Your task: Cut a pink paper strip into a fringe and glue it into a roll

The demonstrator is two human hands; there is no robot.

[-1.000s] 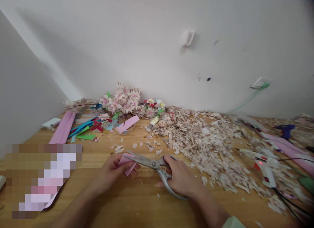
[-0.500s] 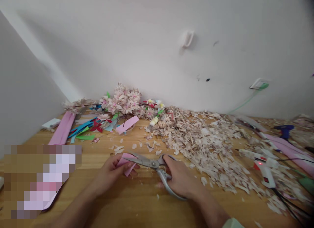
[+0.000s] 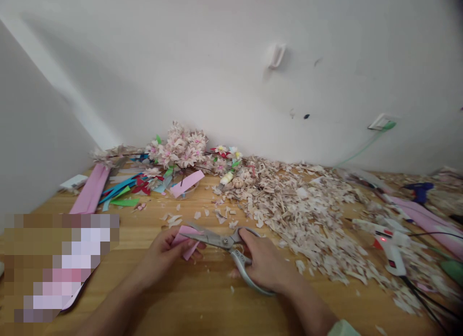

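Bare wood of the tabletop (image 3: 162,304) is showing under the left hand (image 3: 162,254), whose thumb and fingers are pinching a bent pink paper (image 3: 189,252), while the right hand (image 3: 265,261) is gripping the scissors (image 3: 225,241). Parted blades are lying across the paper, seemingly leaving the cut unfinished. Beyond, assembled-looking blossoms (image 3: 186,150) are resting near pale scraps (image 3: 307,220) and a loose pink strip (image 3: 187,183).
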